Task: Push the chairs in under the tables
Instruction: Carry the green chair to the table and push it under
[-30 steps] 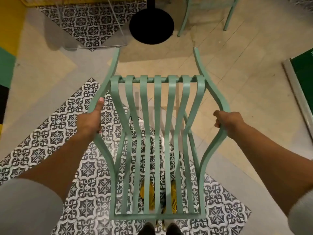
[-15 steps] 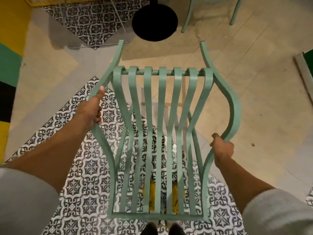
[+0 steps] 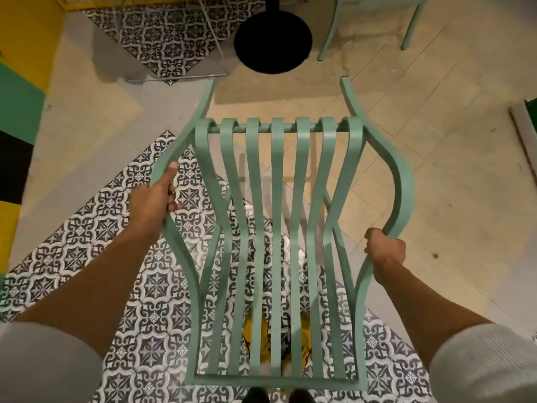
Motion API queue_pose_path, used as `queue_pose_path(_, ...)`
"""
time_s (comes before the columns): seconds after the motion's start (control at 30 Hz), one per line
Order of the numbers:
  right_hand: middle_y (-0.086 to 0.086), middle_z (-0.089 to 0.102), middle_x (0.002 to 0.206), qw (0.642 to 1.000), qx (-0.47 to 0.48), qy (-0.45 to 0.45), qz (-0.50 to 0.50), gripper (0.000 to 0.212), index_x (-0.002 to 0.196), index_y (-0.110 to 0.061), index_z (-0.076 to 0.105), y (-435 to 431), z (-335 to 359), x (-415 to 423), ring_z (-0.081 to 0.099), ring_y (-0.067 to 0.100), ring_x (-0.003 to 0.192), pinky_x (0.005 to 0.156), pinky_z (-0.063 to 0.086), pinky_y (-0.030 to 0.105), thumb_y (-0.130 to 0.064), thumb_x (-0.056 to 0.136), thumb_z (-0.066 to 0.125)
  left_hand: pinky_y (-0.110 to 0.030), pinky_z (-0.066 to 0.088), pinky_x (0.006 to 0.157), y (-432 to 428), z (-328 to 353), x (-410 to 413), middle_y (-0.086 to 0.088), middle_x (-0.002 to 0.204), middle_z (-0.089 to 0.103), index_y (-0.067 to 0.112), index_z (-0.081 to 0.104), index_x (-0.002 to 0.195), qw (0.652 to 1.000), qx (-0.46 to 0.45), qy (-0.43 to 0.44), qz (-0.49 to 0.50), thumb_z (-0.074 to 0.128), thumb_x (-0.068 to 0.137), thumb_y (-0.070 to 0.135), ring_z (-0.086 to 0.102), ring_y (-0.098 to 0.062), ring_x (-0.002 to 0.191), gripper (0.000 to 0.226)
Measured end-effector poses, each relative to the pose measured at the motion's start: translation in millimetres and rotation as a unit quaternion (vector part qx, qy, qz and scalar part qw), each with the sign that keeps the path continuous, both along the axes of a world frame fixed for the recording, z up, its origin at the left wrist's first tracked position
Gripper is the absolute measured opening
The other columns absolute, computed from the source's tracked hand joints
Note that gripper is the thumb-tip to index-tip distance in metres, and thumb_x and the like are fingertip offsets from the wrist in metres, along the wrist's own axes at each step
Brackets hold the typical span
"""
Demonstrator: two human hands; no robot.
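A mint-green metal chair (image 3: 276, 228) with curved slats fills the middle of the head view, seen from above. My left hand (image 3: 154, 199) grips its left side rail, thumb along the rail. On the right side rail, lower down near the bend, my right hand (image 3: 383, 251) is closed around the metal. The chair's two front ends point toward the round black table base (image 3: 273, 42) at the top, with a gap of floor between. A glass tabletop edge (image 3: 177, 77) shows faintly left of the base.
Legs of a second green chair (image 3: 409, 27) stand at the top right, beyond the table base. A yellow, green and black wall (image 3: 17, 112) runs along the left. A green board with a pale edge (image 3: 523, 123) lies at the right. Patterned tiles cover the floor below.
Over the last second my right hand slid down the right rail toward me. The chair and the table base have shifted slightly in view, and the left hand kept its grip.
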State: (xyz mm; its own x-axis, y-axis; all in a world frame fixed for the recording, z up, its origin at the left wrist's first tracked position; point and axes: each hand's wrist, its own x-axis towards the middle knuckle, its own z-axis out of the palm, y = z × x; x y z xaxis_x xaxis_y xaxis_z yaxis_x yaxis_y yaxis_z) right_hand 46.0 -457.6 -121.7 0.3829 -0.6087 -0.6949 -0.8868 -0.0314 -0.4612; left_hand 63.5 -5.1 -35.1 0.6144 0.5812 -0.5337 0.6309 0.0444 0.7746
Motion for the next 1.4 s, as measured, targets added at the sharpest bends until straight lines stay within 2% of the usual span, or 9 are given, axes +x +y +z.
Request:
queue_pose_path(0.13,0.018,0.072,0.109,1.0,-0.004,-0.003,-0.007,0.055,0.124,-0.002,0.064,4,2,0,0.07,0.038,0.095,0.077,0.053,0.04,-0.035,0.08,0.063,-0.031,0.05,0.06,-6,-33,-35,0.008,0.06,0.056,0.023,0.063,0.075,1.0,-0.014,-0.012,0.018,0.083,0.079,0.062,0.052,-0.008,0.049,0.044)
queue_pose_path(0.4,0.015,0.074,0.102,1.0,0.0,-0.004,-0.004,0.051,0.12,-0.002,0.068,6,11,0,0.071,0.033,0.089,0.067,0.05,0.035,-0.034,0.08,0.06,-0.037,0.057,0.073,-3,-78,-60,-0.002,0.077,0.059,0.005,0.065,0.095,0.993,0.013,0.117,0.004,0.078,0.091,0.029,0.06,-0.021,0.074,0.028)
queue_pose_path(0.53,0.016,0.073,0.103,1.0,-0.006,0.008,0.021,0.048,0.121,-0.002,0.067,4,31,7,0.071,0.033,0.089,0.06,0.047,0.031,-0.033,0.085,0.057,-0.046,0.061,0.091,2,-65,-53,-0.016,0.098,0.073,-0.003,0.069,0.121,0.988,0.038,0.146,0.021,0.078,0.082,0.025,0.069,-0.032,0.086,0.049)
queue_pose_path(0.63,0.013,0.071,0.091,0.997,-0.01,0.023,0.067,0.041,0.12,-0.001,0.068,1,46,19,0.069,0.027,0.079,0.056,0.047,0.031,-0.029,0.091,0.056,-0.043,0.062,0.086,2,-54,-50,-0.015,0.099,0.073,-0.003,0.069,0.12,0.986,0.047,0.154,0.033,0.077,0.078,0.022,0.07,-0.032,0.086,0.05)
queue_pose_path(0.87,0.005,0.075,0.074,0.997,0.015,-0.031,0.063,0.037,0.106,-0.003,0.074,-3,49,9,0.068,0.021,0.071,0.077,0.055,0.036,-0.032,0.083,0.076,-0.038,0.063,0.078,0,-48,-42,-0.008,0.093,0.072,0.0,0.07,0.114,0.984,0.066,0.16,0.047,0.07,0.081,0.024,0.065,-0.022,0.076,0.041)
queue_pose_path(1.03,0.017,0.076,0.108,0.997,0.005,0.01,0.078,0.043,0.116,-0.002,0.072,-5,14,-51,0.07,0.038,0.105,0.102,0.056,0.05,-0.035,0.089,0.077,-0.043,0.062,0.092,4,-47,-25,-0.014,0.112,0.075,0.0,0.068,0.12,0.98,0.092,0.172,0.036,0.067,0.085,0.029,0.073,-0.032,0.101,0.045)
queue_pose_path(1.13,0.024,0.073,0.114,0.992,-0.011,0.087,0.092,0.055,0.121,0.005,0.068,-6,-13,-89,0.07,0.043,0.105,0.098,0.058,0.051,-0.042,0.093,0.073,-0.039,0.06,0.084,10,-49,-12,-0.01,0.103,0.069,-0.001,0.069,0.126,0.984,0.078,0.162,0.008,0.064,0.086,0.026,0.066,-0.026,0.088,0.048)
queue_pose_path(1.3,0.025,0.071,0.101,0.98,-0.053,0.144,0.124,0.053,0.116,0.008,0.067,-5,-32,-111,0.071,0.042,0.088,0.077,0.061,0.043,-0.04,0.096,0.07,-0.039,0.064,0.086,12,-50,6,-0.011,0.106,0.076,0.001,0.069,0.116,0.977,0.124,0.171,0.023,0.065,0.089,0.032,0.075,-0.028,0.092,0.042)
queue_pose_path(1.4,0.031,0.071,0.106,0.978,-0.052,0.148,0.141,0.046,0.116,0.012,0.065,-8,-33,-101,0.071,0.043,0.089,0.072,0.057,0.043,-0.028,0.096,0.068,-0.031,0.059,0.067,11,-50,7,-0.004,0.085,0.071,0.003,0.069,0.111,0.988,0.083,0.125,0.025,0.073,0.085,0.025,0.064,-0.019,0.067,0.034)
